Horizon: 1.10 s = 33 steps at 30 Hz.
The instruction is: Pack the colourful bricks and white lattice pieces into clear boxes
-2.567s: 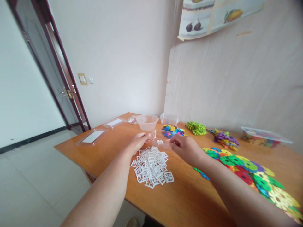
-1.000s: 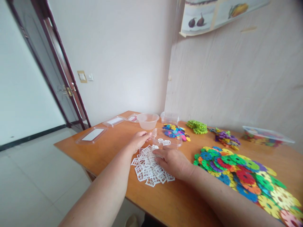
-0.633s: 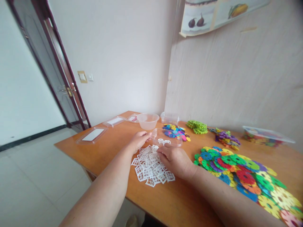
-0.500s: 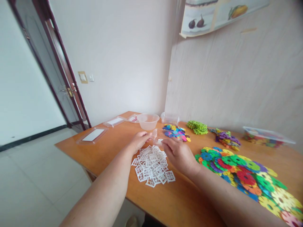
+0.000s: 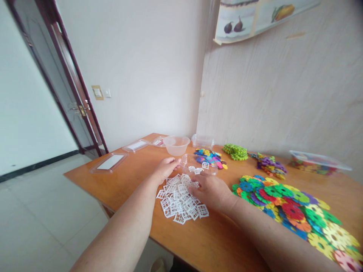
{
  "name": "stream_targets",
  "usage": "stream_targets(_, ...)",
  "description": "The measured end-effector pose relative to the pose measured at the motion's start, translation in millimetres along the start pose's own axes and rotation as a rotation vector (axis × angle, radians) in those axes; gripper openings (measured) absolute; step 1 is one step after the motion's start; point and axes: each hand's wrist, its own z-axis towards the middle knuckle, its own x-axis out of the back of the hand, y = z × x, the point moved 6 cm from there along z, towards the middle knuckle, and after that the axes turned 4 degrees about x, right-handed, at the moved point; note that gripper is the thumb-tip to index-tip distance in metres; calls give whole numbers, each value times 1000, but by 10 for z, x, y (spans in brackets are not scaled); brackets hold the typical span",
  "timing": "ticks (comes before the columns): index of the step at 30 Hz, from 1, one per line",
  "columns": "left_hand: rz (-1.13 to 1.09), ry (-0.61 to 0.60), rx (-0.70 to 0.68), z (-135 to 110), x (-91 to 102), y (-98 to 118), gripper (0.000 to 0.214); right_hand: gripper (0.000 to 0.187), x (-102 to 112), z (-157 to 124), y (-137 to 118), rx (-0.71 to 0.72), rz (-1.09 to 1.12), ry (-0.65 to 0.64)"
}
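My left hand [image 5: 166, 170] pinches the near left rim of a clear plastic box [image 5: 185, 161]. A few white window-shaped pieces [image 5: 205, 165] lie inside the box. Just in front of it is a heap of the same white lattice pieces [image 5: 179, 200] on the table. My right hand [image 5: 214, 190] is at the heap's right side, thumb and fingers apart and touching or just above the top pieces. Its fingertips are partly hidden behind the hand, and I see nothing held in it.
Behind the box stand a translucent bowl [image 5: 176, 145] and stacked clear containers [image 5: 203, 141]. Clear lids [image 5: 110, 162] lie at the left. Piles of colourful discs [image 5: 211, 155], green pieces [image 5: 235, 152], purple pieces [image 5: 270, 167] and large flower discs [image 5: 293, 209] spread rightward, with a filled box [image 5: 314, 166] beyond.
My right hand has come down from the box to the white heap and its fingers have opened. More white pieces now lie in the box. The left hand stays at the rim.
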Motion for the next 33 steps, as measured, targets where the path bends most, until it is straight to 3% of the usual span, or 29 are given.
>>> stream_targets(6,3,-2,2,-1,0,2,46,29,-93,23,48,-36,6,-57)
stream_targets(12,0,-11,6,0,0,-3,46,9,-58,50,60,11,167,22)
stream_targets(16,-3,-14,4,-3,-3,0,46,16,125,86,115,34,340,175)
stream_targets(21,-9,-3,4,-9,1,10,42,20,371,84,415,-134,422,444)
stream_targets(24,-18,-1,1,-9,0,15,42,33,399,67,522,-180,445,516)
stream_targets(27,-11,0,-1,-4,-1,10,44,26,341,71,406,-79,388,449)
stream_targets(33,3,-2,4,-1,3,5,46,29,64,7,-90,171,230,71)
